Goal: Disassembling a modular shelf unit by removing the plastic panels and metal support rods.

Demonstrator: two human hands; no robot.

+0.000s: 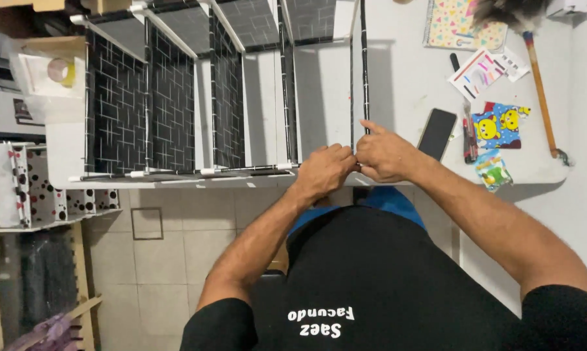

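Home room, likely a study corner: white desk [404, 71] at upper right with notebook [459, 23], phone [436, 133], feather duster [534, 52]; tiled floor [176, 247] lower left.

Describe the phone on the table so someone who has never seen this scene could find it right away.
Start at the white table holding the black fabric shelf rack. Just beyond the right hand, the smartphone lies flat, screen dark. It is the only plain black slab there; the cards and papers beside it are brightly coloured.
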